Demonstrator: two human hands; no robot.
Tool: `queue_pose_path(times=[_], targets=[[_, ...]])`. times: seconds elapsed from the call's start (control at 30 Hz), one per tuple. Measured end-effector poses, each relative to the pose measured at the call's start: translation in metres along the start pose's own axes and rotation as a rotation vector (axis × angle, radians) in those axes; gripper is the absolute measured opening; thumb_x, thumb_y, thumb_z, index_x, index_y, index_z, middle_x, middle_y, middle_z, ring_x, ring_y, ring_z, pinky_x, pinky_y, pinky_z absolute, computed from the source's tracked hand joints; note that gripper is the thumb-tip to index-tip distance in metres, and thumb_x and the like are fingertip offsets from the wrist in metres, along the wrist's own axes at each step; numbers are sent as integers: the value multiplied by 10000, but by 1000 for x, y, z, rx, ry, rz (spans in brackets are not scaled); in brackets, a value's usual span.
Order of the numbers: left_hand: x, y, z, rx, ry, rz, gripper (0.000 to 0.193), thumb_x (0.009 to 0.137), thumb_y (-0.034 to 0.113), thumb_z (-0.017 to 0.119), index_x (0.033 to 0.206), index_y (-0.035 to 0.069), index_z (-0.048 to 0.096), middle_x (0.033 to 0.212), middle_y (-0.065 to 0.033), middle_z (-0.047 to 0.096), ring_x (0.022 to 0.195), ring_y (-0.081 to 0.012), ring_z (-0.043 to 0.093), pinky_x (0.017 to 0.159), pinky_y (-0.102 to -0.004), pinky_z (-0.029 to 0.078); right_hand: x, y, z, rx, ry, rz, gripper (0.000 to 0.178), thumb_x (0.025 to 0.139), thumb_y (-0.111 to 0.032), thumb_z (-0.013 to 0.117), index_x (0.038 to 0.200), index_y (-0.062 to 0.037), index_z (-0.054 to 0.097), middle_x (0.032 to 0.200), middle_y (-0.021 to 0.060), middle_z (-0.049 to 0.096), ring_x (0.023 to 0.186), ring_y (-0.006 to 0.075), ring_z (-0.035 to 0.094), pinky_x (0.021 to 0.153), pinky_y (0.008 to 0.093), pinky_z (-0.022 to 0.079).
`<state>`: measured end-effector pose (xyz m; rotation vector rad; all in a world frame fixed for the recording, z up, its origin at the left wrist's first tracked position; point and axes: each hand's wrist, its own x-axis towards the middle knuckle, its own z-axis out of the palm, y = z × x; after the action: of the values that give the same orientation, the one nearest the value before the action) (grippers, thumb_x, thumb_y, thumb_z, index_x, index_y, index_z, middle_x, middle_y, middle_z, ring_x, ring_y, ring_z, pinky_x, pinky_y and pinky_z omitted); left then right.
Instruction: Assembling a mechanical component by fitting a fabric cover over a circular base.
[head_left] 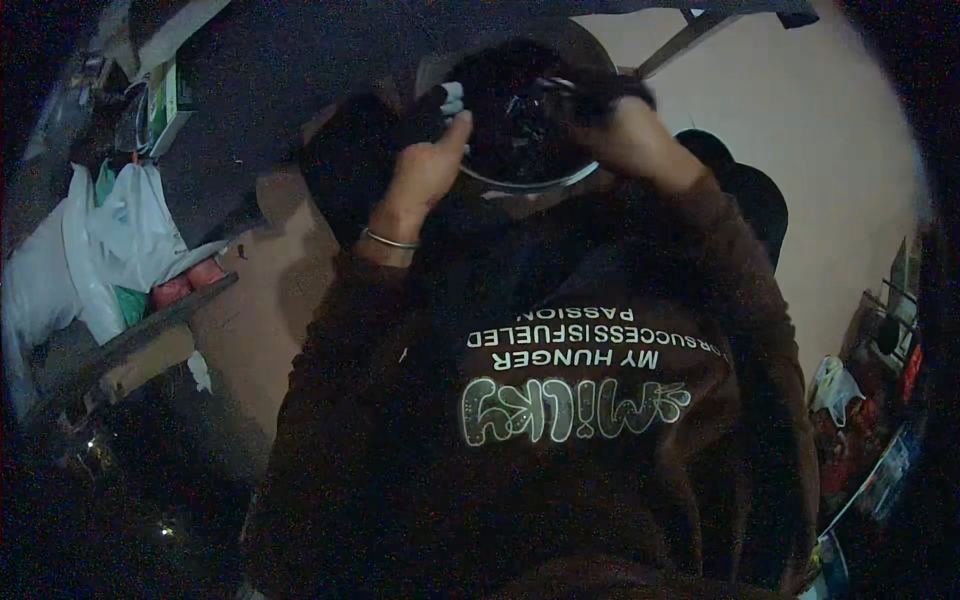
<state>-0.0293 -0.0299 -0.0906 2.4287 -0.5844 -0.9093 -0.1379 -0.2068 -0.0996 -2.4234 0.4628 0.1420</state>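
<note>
A round basin (pixel 545 186) with a pale, shiny rim is at the top middle, in front of my chest. Its contents are dark and glisten faintly; I cannot make out what they are. My left hand (pixel 432 165) is at the basin's left side, a band around its wrist. Its thumb points up and its fingers curl, their tips pale; what they close on is lost in shadow. Over the right side reaches my right hand (pixel 632 135), smeared by motion, its fingers hidden in the dark. A small bright streak (pixel 560 84) glints beside those fingers.
White plastic bags (pixel 135 225) hang at the left, above a ledge with reddish packs (pixel 190 283). A green and white box (pixel 168 108) is above them. Dark rounded shapes (pixel 752 205) stand right of my forearm. Another bag (pixel 835 390) and clutter are at the far right.
</note>
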Motion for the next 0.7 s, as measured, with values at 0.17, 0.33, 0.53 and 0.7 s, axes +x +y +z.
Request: queue_pose_path(times=[0.17, 0.33, 0.53, 0.7], targets=[[12, -36, 5, 22, 50, -103, 415, 792, 416, 393, 982, 69, 520, 841, -176, 568, 832, -305, 535, 736, -342, 405, -54, 17, -56, -210, 522, -419, 193, 746, -61, 542, 935, -20, 538, 859, 84, 575, 761, 151, 547, 675, 273, 452], [34, -16, 8, 253, -167, -199, 405, 796, 382, 396, 1003, 49, 502, 855, -201, 556, 865, -342, 510, 777, -362, 384, -116, 109, -56, -675, 368, -92, 261, 735, -115, 552, 977, -24, 518, 941, 109, 534, 853, 159, 509, 751, 285, 405], [25, -22, 20, 280, 21, 5, 424, 807, 387, 347, 1047, 60, 467, 840, -248, 536, 868, -369, 497, 796, -394, 369, -170, 104, -25, -618, 61, 658, 361, 736, -259, 523, 1044, -73, 487, 997, 97, 522, 922, 237, 486, 809, 332, 375], [21, -15, 38, 365, -69, 170, 354, 799, 312, 396, 975, 25, 503, 810, -235, 545, 794, -349, 525, 739, -397, 399, -190, 101, -33, -434, 206, 627, 349, 734, -258, 517, 1043, -99, 492, 999, 82, 523, 914, 231, 487, 793, 324, 385]])
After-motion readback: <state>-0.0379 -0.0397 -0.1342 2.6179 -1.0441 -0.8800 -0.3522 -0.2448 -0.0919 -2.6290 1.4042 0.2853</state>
